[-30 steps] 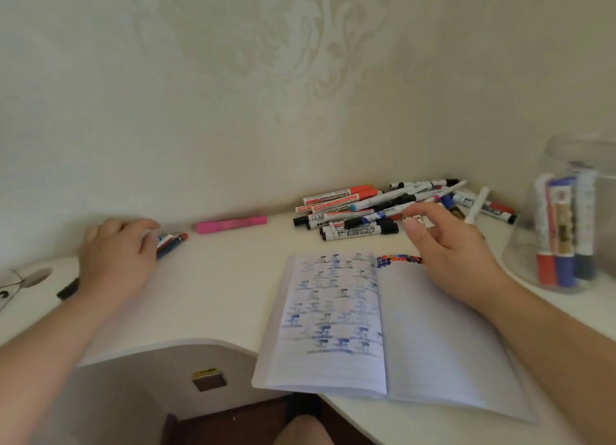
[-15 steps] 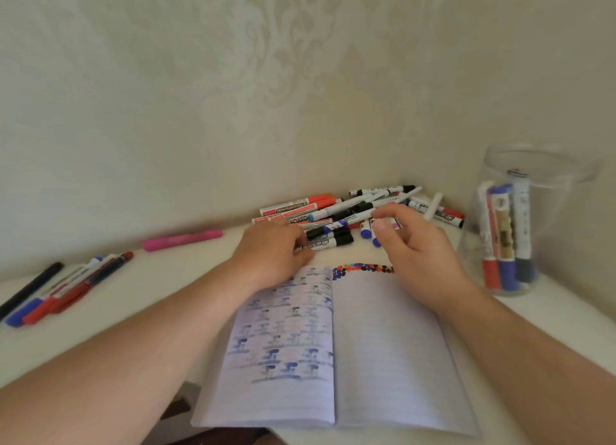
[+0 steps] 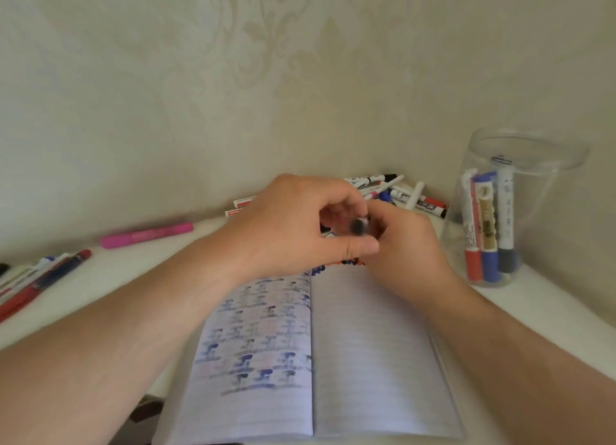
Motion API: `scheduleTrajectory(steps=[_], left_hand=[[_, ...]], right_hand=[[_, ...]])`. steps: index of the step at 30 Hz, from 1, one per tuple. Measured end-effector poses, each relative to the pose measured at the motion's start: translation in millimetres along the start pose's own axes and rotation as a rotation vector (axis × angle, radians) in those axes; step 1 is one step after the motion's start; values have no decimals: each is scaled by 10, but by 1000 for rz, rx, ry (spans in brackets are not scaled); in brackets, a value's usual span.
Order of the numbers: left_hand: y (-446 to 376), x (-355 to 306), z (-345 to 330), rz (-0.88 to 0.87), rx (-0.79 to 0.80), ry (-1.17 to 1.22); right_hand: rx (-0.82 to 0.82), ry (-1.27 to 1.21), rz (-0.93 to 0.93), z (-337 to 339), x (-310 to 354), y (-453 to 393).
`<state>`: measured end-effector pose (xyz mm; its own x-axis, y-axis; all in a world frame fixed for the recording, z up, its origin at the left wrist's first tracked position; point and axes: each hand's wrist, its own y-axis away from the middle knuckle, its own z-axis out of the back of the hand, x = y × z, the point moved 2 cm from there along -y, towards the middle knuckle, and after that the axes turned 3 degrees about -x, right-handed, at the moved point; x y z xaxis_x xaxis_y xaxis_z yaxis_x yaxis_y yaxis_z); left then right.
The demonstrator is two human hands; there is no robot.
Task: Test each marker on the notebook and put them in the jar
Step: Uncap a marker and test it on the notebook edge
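Both hands meet above the top edge of the open notebook (image 3: 366, 344). My left hand (image 3: 293, 224) and my right hand (image 3: 406, 244) both grip one black-ended marker (image 3: 358, 225), which is blurred and mostly hidden by the fingers. A row of coloured dots (image 3: 343, 263) runs along the top of the right page; the left page shows blue marks. The pile of markers (image 3: 400, 191) lies behind the hands by the wall. At the right stands the clear jar (image 3: 540, 211), with three markers (image 3: 488, 231) upright inside.
A pink marker (image 3: 146, 235) lies left of the hands near the wall. Several pens (image 3: 36, 284) lie at the far left of the white desk (image 3: 110, 277). The wall closes the back and right sides.
Both hands have lifted off the pile and come together, holding one marker between them above the notebook's top edge. The view has shifted slightly.
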<state>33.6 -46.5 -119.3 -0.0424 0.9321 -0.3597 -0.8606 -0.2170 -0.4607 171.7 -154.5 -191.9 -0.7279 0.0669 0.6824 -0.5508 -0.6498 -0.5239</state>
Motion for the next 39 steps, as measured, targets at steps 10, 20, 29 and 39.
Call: scheduleTrajectory(steps=[10, 20, 29, 39], left_hand=[[32, 493, -446, -102, 88, 43], [135, 660, -497, -143, 126, 213], [81, 741, -424, 1, 199, 417], [196, 803, -334, 101, 386, -105]], right_hand=[[138, -710, -269, -117, 150, 0], [268, -875, -303, -310, 47, -38], [268, -924, -302, -268, 109, -94], [212, -578, -380, -65, 76, -65]])
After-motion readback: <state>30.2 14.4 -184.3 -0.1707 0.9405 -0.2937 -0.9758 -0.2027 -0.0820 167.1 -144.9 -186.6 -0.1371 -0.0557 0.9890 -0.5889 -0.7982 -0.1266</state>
